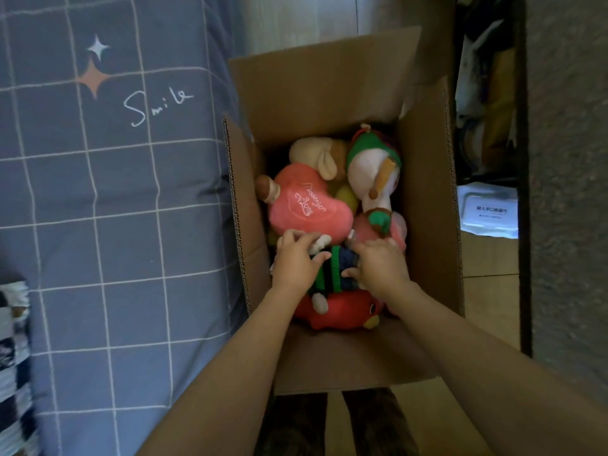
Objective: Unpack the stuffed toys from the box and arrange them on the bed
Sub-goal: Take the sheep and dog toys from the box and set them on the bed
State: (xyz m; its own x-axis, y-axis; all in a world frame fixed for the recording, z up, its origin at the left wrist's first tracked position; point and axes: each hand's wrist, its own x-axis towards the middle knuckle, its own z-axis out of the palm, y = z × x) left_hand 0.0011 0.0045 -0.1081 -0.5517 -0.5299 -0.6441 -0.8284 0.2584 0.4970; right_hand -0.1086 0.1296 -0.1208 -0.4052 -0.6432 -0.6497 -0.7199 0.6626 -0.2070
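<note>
An open cardboard box (424,205) stands on the floor beside the bed (108,199). Several stuffed toys fill it: a pink heart plush (306,202) held by a beige bear (320,153), a white plush with a green hat (368,169), a red bird plush (342,312) at the near end, and a small doll in green and navy striped clothes (332,271). My left hand (296,261) and my right hand (381,268) both reach into the box and clasp the striped doll from either side.
The bed has a blue grid-pattern cover with "Smile" written on it. A checked blue-white cloth (13,350) lies at the bed's left edge. A white wipes pack (490,210) sits on the floor to the box's right, beside a dark wall edge.
</note>
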